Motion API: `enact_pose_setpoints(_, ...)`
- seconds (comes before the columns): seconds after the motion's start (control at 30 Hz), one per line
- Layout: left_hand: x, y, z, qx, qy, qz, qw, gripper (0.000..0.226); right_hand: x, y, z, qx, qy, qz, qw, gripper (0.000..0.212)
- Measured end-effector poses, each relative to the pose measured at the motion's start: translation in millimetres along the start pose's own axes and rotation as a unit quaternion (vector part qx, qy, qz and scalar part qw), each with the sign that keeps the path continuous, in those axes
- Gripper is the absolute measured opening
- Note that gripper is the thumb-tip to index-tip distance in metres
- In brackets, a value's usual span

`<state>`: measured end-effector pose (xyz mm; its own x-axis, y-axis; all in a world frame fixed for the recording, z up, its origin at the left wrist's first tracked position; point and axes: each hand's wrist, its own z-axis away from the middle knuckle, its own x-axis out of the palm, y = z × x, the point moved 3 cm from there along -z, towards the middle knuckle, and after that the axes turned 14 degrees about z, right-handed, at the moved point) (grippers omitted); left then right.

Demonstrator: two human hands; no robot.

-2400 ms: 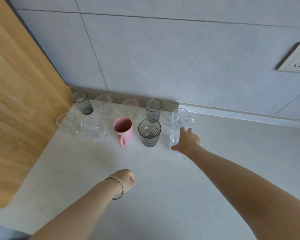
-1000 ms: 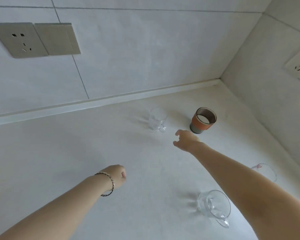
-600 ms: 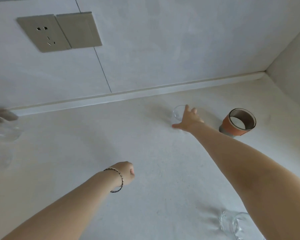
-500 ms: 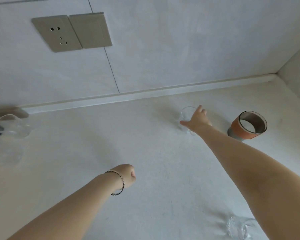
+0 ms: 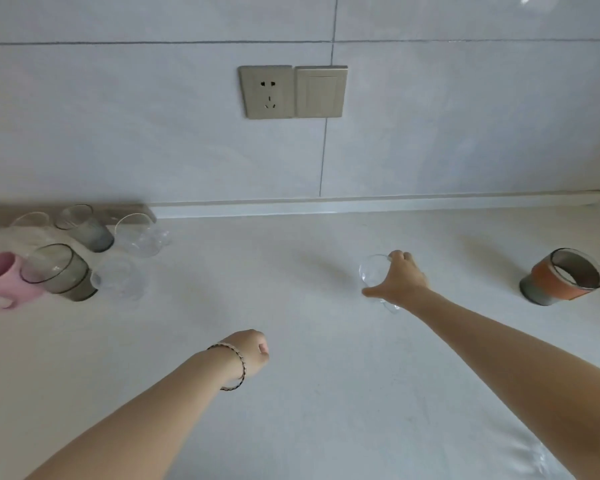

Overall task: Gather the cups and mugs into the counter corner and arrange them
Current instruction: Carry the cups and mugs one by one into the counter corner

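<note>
Head view: right hand point(image 5: 400, 282) reached out over the bench point(image 5: 309, 427), its grip closed on the clear glass point(image 5: 371, 273) from above, fingers curled over the far rim and thumb against the near side. The glass sat mid-bench, well apart from the gathered cups point(image 5: 97, 237) at far left by the wall. Whether its base was off the bench could not be told. Left hand point(image 5: 252, 351) hung as a fist, grip closed on nothing.

Risks, judged:
- A rim-only hold on smooth glass looked weak. A quick swing left could let it slip or tip.
- The gathered cups stood close together, several of them clear and hard to see beside the grey glass point(image 5: 59, 273) and pink mug point(image 5: 4, 280). Setting down among them could knock a neighbour.
- The orange-sleeved cup point(image 5: 561, 277) stood alone at far right, so it could be overlooked.
- A faint clear shape point(image 5: 537, 459), possibly another glass, lay near the right forearm. A sweep of the arm could strike it.
</note>
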<state>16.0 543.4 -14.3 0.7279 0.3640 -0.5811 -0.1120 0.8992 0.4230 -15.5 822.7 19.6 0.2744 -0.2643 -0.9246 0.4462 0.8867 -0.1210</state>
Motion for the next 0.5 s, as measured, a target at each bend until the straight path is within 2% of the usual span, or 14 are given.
enact_pose_setpoints(0.1, -19, -63, 30, -0.015, 0.008, 0.014, 1.0, 0.023, 9, -74, 44, -0.055, -0.004, 0.017, 0.998, 0.092)
enact_pose_setpoints(0.17, -35, -115, 52, -0.03, 0.013, 0.018, 0.999, 0.021, 19, -127, 74, -0.086, -0.014, 0.027, 0.996, 0.091)
enact_pose_setpoints(0.27, -65, -198, 87, -0.056, 0.054, 0.034, 0.996, 0.034, 38, -210, 118, -0.133, -0.023, 0.041, 0.99, 0.09)
enact_pose_setpoints(0.43, -98, -316, 147, -0.099, 0.082, 0.05, 0.99, 0.017, 71, -333, 181, -0.185, -0.062, 0.05, 0.979, 0.09)
enact_pose_setpoints(0.5, -108, -353, 167, -0.117, 0.086, 0.059, 0.988, 0.023, 84, -376, 201, -0.211, -0.074, 0.06, 0.973, 0.089)
